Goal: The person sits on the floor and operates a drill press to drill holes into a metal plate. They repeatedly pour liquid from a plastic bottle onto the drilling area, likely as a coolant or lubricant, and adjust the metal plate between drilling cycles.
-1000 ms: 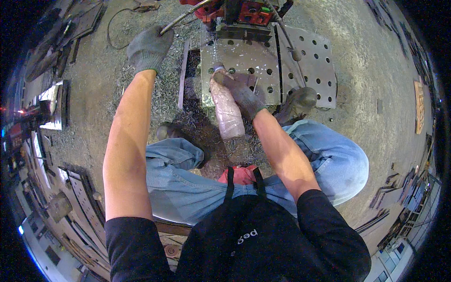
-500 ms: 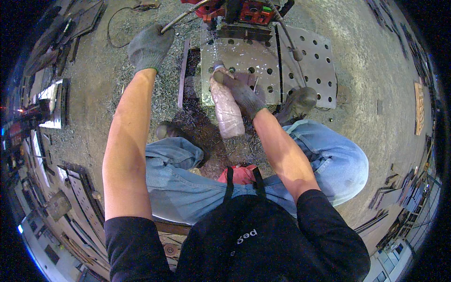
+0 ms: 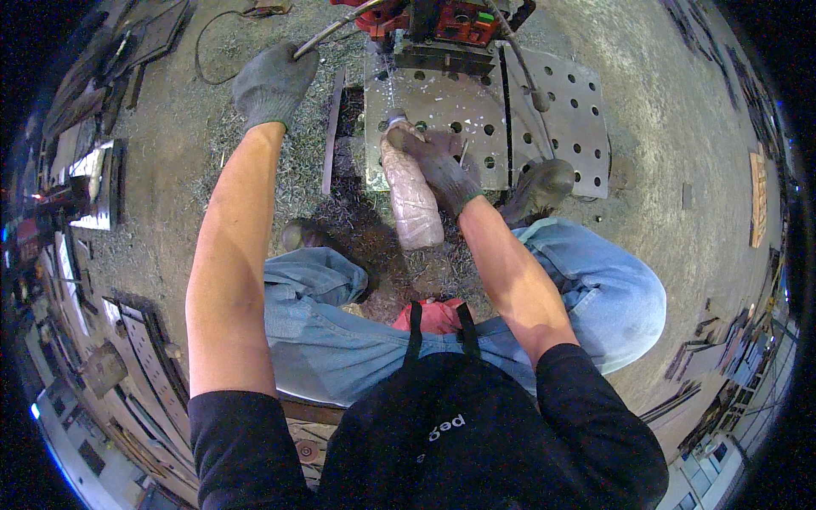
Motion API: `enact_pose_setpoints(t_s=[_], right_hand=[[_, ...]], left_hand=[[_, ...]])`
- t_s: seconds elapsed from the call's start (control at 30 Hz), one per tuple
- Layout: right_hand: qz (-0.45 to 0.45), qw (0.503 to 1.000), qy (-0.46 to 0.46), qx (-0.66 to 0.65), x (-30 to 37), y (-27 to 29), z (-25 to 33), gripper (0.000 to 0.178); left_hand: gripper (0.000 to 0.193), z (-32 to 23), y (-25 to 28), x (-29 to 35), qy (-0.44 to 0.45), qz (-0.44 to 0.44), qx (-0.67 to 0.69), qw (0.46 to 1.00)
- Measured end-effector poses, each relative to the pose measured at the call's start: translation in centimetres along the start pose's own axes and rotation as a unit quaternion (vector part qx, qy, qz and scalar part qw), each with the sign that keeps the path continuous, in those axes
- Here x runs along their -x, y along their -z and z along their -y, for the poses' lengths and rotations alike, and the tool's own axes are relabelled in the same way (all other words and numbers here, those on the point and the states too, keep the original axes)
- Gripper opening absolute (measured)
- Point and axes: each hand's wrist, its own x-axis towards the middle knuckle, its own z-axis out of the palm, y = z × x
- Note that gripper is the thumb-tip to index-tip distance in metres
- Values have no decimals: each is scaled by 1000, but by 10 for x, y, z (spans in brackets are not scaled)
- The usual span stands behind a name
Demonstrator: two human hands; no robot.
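In a grey knit glove, my left hand (image 3: 274,85) is closed around the end of a metal lever (image 3: 340,27) that runs to a red drilling machine (image 3: 463,25). My right hand (image 3: 433,161), also gloved, grips a cloudy plastic bottle (image 3: 412,200) near its neck. The bottle's neck points away from me, and a thin white stream of liquid (image 3: 391,89) runs from it toward the machine. Beneath the bottle's neck lies a steel plate (image 3: 382,170) with rows of round holes and white splashes. The machine's lower part stands on this plate's far end.
A second perforated plate (image 3: 569,127) lies to the right, with a cable (image 3: 523,72) hanging above it. My boot (image 3: 544,183) is beside that plate. Metal shavings (image 3: 314,119) cover the floor at left. A narrow metal strip (image 3: 333,136) lies left of the first plate. Steel stock (image 3: 149,348) lines the left side.
My left hand and the lever end have shifted very slightly to the right. The bottle stays nearly in place in my right hand, with the stream still showing.
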Motion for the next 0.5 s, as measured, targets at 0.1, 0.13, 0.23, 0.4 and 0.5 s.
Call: enact_pose_setpoints(t_s=[0.1,0.13,0.23,0.4,0.5], right_hand=[[-41,986,22,159,17,7,23,50],[-36,991,3,130,15,9,21,53],[-35,995,20,86,19,12,25,59],[-33,996,-73,-47,32,17,50,64],[-46,993,-82,-72,37,18,57,61]], left_hand=[[43,2,-1,-1,9,8,6,1000],[43,0,-2,-1,7,3,17,1000],[45,0,-4,-1,-1,-4,28,1000],[45,0,-1,3,-2,-6,32,999],[45,-2,3,3,4,4,25,1000]])
